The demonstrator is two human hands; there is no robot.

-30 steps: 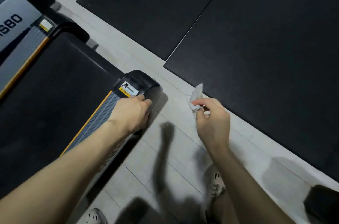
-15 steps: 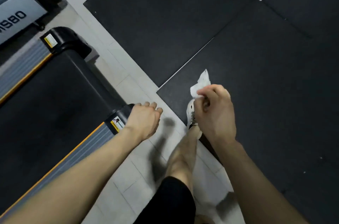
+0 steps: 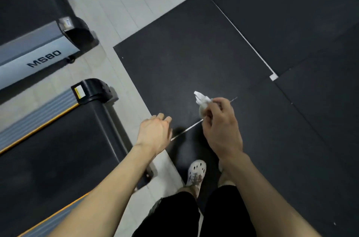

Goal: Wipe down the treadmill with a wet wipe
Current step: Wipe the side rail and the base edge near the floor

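**Pinching a crumpled wet wipe (image 3: 202,100) beside the treadmill (image 3: 58,149)**

The right hand (image 3: 222,132) is gripping the white wipe between its thumb and curled fingers. The wipe is sticking up out of the top of the hand, in the air above the black floor mat (image 3: 194,58) and apart from the treadmill. The left hand (image 3: 155,133) is hanging relaxed with its fingers loosely bent, holding nothing. It is hovering over the edge where the pale floor (image 3: 126,3) is meeting the mat, just off the treadmill's rear end. The treadmill is lying on the pale floor at the left, with an orange stripe and a ribbed grey side rail bordering its dark belt. A second treadmill (image 3: 38,56), marked M880, is standing beyond it. A white clog (image 3: 196,170) is resting on the mat near its edge.
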